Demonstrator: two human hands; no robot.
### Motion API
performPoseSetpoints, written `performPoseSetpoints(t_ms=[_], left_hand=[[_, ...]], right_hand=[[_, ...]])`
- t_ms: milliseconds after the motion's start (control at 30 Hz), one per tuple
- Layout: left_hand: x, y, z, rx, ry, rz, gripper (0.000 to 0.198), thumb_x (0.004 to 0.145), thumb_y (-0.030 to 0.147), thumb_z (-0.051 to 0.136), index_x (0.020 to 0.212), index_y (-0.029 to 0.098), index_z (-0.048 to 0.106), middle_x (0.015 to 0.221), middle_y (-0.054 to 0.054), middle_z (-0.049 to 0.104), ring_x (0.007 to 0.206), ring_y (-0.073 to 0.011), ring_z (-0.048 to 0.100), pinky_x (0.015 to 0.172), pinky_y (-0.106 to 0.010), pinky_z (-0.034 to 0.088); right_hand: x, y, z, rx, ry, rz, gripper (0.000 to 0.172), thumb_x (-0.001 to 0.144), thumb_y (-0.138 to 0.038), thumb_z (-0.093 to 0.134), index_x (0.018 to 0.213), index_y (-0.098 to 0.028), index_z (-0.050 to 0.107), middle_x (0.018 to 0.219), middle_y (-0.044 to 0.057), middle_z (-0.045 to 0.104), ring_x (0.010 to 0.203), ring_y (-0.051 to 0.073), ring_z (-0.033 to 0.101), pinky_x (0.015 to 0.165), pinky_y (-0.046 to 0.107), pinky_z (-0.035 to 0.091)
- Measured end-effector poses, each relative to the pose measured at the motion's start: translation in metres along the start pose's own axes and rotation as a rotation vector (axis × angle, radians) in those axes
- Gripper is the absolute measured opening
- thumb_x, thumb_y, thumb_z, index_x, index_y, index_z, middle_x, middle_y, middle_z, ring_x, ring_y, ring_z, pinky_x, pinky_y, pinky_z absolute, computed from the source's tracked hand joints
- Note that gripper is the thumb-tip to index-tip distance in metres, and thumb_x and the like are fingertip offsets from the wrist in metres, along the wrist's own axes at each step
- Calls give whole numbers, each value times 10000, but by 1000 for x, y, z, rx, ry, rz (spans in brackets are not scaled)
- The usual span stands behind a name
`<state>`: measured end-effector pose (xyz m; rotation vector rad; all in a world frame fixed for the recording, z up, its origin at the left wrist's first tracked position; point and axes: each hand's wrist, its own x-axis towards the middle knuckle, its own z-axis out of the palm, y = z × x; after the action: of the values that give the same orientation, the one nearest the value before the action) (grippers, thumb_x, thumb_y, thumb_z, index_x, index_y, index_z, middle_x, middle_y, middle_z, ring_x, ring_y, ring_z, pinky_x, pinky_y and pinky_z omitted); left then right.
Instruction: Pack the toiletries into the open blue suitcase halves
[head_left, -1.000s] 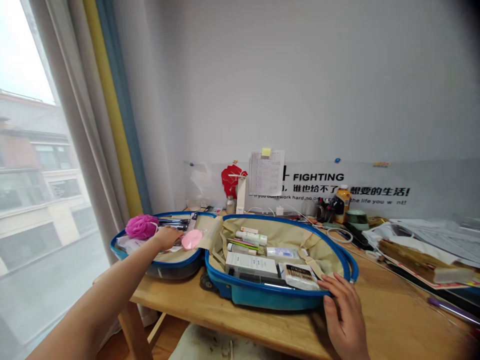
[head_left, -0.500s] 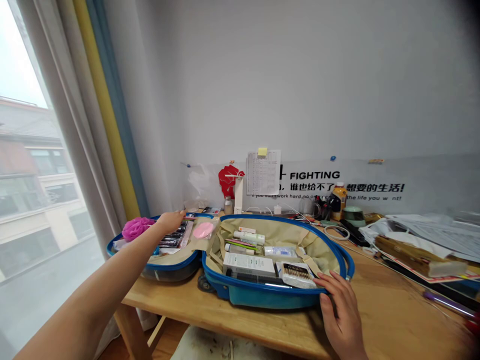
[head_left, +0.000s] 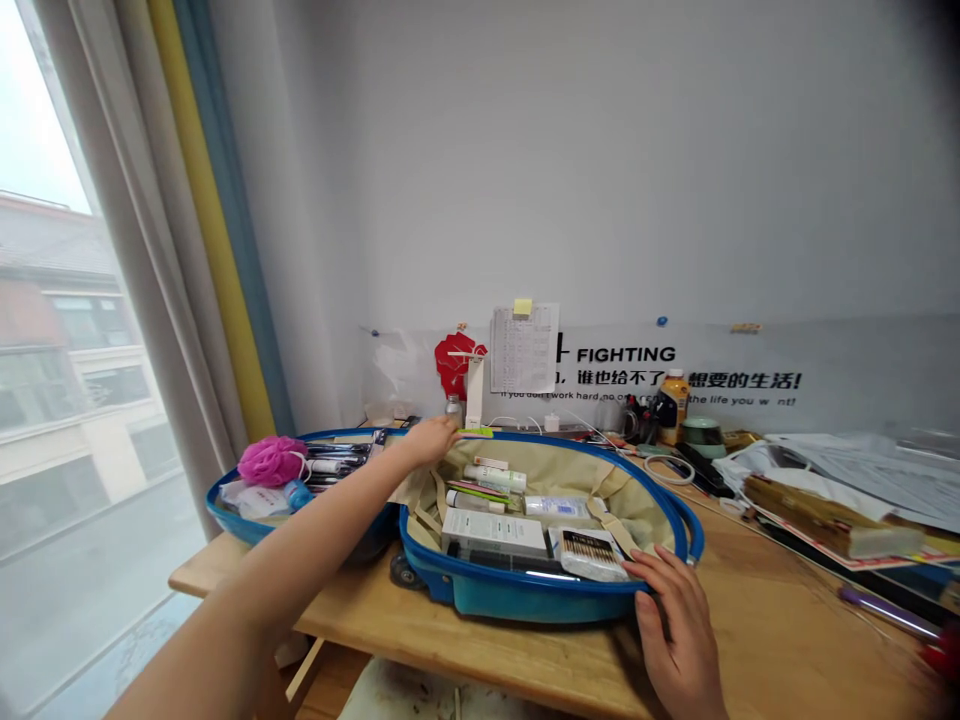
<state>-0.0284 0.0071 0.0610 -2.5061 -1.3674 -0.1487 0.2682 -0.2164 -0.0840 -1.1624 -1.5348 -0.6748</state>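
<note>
My left hand (head_left: 435,440) reaches over the middle of an open blue suitcase (head_left: 540,603), closed on a slim light-green item (head_left: 477,433) that sticks out to the right; its kind is unclear. Fingers apart, my right hand (head_left: 679,615) rests on the rim at the near right corner, the thumb outside. In the right half lie a white box (head_left: 495,535), a pack of cotton swabs (head_left: 591,553), a white tube (head_left: 495,477), a clear pouch (head_left: 553,506) and slim green and pink items (head_left: 480,494). A pink bath puff (head_left: 271,461) sits in the left half, partly hidden by my forearm.
The suitcase stands on a wooden table (head_left: 757,640). Along the wall are a white stand (head_left: 475,392), an orange bottle (head_left: 673,405) and a green jar (head_left: 705,436). Papers (head_left: 840,480), a brown book (head_left: 817,515) and a purple pen-like item (head_left: 885,612) lie at right.
My left hand has moved right, from above the suitcase's left half to its middle, with the slim item in its fingers. My right hand stays on the rim.
</note>
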Motion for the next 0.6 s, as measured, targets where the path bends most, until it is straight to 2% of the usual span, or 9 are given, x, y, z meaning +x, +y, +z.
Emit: performPoseSetpoints(t_ms=[100, 233, 433, 600], left_hand=[[10, 28, 15, -37, -44, 108, 320, 922, 389, 521, 1137, 158, 577, 1152, -78, 603, 1031, -197, 590, 903, -433, 492], [14, 46, 36, -45, -109, 202, 302, 917, 375, 535, 1118, 156, 585, 1136, -75, 609, 1017, -193, 595, 892, -426, 501], [15, 47, 56, -31, -183, 239, 312, 913, 371, 542, 1138, 158, 575, 1153, -78, 600, 1024, -197, 591, 891, -430, 502], [14, 44, 60, -34, -219, 189, 322, 907, 362, 553, 1158, 159, 567, 1172, -80, 592, 1032, -202, 589, 894, -436, 502]], right_hand=[[-1, 1, 0, -1, -8, -1, 236, 929, -313, 385, 1051, -239, 573, 1042, 66, 640, 1147, 255, 530, 944, 474, 423], [-3, 2, 0, 8, -11, 12, 227, 923, -308, 395, 1039, -237, 577, 1043, 71, 642, 1146, 259, 529, 946, 486, 424], [-3, 2, -1, 8, -17, 9, 231, 923, -314, 394, 1037, -241, 582, 1037, 65, 646, 1139, 253, 540, 959, 477, 421], [-3, 3, 0, 17, -15, 14, 231, 919, -308, 406, 1051, -238, 582, 1046, 70, 642, 1155, 260, 528, 966, 485, 414]])
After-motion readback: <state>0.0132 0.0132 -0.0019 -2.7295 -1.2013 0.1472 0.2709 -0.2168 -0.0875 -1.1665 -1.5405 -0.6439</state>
